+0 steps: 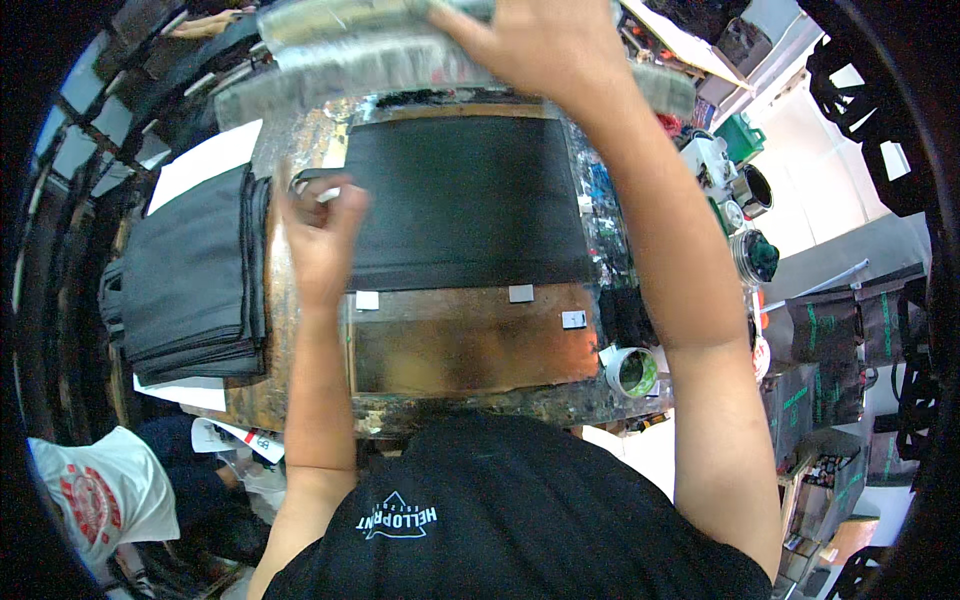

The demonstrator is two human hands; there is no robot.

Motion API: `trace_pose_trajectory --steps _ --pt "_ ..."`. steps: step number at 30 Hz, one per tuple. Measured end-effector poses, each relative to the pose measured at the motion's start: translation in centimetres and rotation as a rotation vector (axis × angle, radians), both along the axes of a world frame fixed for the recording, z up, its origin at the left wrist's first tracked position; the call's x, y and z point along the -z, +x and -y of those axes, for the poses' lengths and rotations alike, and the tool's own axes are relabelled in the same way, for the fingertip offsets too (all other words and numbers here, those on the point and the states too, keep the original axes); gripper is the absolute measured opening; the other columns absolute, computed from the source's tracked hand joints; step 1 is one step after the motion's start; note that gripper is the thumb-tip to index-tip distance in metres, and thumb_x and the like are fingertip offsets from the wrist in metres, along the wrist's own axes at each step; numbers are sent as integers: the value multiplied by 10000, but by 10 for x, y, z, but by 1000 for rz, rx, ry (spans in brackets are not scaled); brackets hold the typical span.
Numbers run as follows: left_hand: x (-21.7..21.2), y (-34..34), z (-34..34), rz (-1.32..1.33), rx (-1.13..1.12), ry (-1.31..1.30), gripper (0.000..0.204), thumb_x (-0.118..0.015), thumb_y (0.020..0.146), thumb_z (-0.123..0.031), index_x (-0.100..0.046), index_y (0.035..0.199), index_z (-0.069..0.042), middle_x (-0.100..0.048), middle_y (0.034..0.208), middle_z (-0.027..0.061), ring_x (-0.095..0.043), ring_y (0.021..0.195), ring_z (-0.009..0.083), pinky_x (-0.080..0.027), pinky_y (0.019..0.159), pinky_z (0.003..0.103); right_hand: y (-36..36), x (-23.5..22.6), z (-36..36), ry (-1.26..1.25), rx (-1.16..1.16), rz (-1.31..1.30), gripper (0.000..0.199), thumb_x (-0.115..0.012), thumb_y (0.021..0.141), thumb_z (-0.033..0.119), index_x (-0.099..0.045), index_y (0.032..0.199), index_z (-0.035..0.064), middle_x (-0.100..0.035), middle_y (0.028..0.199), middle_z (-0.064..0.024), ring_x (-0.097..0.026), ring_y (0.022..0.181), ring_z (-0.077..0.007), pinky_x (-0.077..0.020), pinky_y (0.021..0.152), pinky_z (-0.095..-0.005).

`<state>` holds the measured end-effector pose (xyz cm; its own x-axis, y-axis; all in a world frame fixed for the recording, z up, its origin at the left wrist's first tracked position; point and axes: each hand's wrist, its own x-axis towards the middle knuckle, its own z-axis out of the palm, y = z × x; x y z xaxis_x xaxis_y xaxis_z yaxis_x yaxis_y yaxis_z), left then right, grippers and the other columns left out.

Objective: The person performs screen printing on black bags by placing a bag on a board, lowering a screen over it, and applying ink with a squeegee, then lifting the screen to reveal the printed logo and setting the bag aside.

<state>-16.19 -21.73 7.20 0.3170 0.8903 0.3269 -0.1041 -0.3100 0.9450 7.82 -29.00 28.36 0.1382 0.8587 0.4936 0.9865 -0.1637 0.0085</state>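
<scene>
A flat black fabric piece (460,200) lies on the worktable in front of me. At its left edge is my left hand (325,225), blurred, with the fingers curled in. Something small and white shows at the fingers, and a dark curved strip (303,180) lies against them; what they grip I cannot make out. My right hand (545,50) reaches to the far side, thumb stretched out, over a pale, stained frame (360,65) that looks raised. Its other fingers run past the picture's top edge, and whether it touches the frame is unclear.
A stack of black fabric pieces (190,270) rests on white sheets at the left. Small white tabs (521,293) mark the brown board (470,350). An open tub (632,372) stands at the near right, jars (753,190) beyond. Another person (105,490) is at the lower left.
</scene>
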Motion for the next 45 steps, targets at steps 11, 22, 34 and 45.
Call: trace_pose_trajectory --steps 11,22,34,45 --pt "76 -81 42 -83 -77 -195 712 -966 685 -24 -626 1310 14 -724 1151 87 -692 1005 173 -583 876 330 -37 182 77 -139 -68 41 595 -831 727 194 -586 1263 120 -608 1065 -92 -595 1046 -284 -408 855 -472" --pt "157 -101 40 -585 -284 336 1032 -1018 538 -320 -600 1430 -12 -733 1189 148 -627 1068 347 -429 985 454 6 196 63 -320 -29 -186 655 -881 738 241 -540 1281 104 -629 1058 -156 -625 1073 -385 -461 858 -514" --pt "162 -107 42 -550 -220 216 1048 -987 530 -291 -571 1438 29 -697 1215 187 -596 1092 414 -434 988 477 -37 238 66 -292 -17 -117 632 -871 702 171 -531 1233 125 -558 1053 -103 -555 1049 -304 -367 863 -482" --pt "165 -113 44 -600 -198 144 966 -916 552 -143 -549 1421 62 -624 1263 212 -564 1163 397 -417 1067 483 73 264 -74 -274 22 -48 672 -879 739 228 -546 1317 151 -643 1142 -102 -612 1141 -318 -392 945 -601"
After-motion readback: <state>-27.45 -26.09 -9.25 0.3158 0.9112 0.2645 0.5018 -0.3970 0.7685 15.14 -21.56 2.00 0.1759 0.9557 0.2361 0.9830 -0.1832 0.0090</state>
